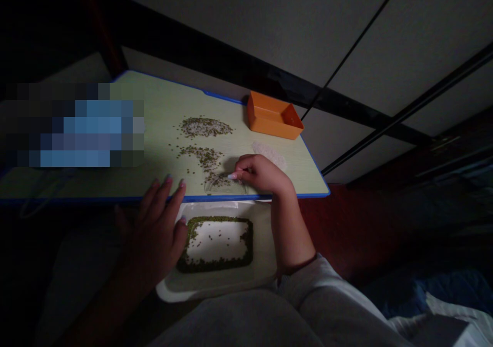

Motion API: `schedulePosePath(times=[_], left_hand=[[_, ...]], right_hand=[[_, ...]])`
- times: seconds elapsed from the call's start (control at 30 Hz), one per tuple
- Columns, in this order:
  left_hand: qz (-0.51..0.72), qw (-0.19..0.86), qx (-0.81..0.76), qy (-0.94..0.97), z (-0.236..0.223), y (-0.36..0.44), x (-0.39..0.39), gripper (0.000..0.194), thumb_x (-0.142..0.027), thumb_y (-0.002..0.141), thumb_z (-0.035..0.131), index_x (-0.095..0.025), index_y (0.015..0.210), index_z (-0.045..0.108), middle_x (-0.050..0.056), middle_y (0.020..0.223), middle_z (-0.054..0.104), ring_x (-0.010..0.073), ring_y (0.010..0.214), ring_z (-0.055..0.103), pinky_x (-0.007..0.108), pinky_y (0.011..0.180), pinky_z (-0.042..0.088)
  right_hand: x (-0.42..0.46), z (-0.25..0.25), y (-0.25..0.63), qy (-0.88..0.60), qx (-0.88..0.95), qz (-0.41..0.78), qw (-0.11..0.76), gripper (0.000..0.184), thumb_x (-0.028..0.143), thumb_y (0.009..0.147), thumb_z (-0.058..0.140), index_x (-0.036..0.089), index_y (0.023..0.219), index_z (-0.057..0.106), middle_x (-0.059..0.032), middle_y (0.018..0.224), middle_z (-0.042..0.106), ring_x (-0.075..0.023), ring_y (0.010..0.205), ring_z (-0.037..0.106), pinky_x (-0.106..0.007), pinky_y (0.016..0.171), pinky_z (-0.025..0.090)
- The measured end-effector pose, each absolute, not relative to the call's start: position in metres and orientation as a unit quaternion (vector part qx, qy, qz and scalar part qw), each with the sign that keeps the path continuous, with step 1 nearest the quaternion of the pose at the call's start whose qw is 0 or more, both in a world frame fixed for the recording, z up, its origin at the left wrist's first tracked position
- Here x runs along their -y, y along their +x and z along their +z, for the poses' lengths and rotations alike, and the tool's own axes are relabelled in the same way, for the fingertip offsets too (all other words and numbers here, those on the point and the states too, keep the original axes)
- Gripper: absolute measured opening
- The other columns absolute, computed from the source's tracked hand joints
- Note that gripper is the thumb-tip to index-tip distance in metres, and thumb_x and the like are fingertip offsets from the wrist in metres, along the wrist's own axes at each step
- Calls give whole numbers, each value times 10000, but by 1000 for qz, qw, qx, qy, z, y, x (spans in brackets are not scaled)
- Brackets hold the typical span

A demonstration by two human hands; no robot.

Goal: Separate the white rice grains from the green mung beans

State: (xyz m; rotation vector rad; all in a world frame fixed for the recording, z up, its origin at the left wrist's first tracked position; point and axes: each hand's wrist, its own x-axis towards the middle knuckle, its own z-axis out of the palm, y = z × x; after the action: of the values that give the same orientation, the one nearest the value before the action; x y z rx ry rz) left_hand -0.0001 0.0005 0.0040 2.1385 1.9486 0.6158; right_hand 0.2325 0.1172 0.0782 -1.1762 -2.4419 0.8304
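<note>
My right hand (258,173) is over the near edge of the table, thumb and fingers pinched together. What it holds, if anything, is too small or dark to make out. Just left of its fingertips lie small green grains, like mung beans (208,157), with a faint curved outline (225,185) around some of them. My left hand (159,226) has its fingers spread at the table's front edge, holding nothing. Below both hands sits a white tub (265,244), with green grains gathered along its inner base edges and a few scattered across the bottom.
A pale, blue-edged table (150,98) carries a heap of mixed green and whitish grains (206,127). A whitish grain patch (269,153) lies near an orange box (275,116) at the back right. Cabinet panels (250,23) rise behind. A blurred-out patch (88,126) covers the left.
</note>
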Motion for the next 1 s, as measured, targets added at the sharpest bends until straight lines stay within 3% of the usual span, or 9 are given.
schedulePosePath(times=[0.43,0.67,1.0], left_hand=[[202,93,-654,723,4,0,0,552,-324,987,222,-189,1502,368,167,1650,320,326,1558,221,824,1153,137],[204,98,-654,722,6,0,-1,548,-324,984,247,-195,1502,369,172,1643,332,330,1553,236,822,1154,140],[203,94,-654,722,3,-1,-1,563,-333,978,235,-198,1511,354,164,1656,309,321,1563,211,805,1169,122]], right_hand=[[-117,77,232,-408,856,289,133,327,282,944,581,183,638,521,21,663,507,-116,679,437,-273,678,315],[-118,78,245,-414,847,291,166,356,316,947,577,184,624,506,16,661,506,-122,679,464,-264,674,341],[-115,76,257,-440,830,298,168,341,339,942,584,168,647,581,9,645,557,-120,655,477,-261,657,339]])
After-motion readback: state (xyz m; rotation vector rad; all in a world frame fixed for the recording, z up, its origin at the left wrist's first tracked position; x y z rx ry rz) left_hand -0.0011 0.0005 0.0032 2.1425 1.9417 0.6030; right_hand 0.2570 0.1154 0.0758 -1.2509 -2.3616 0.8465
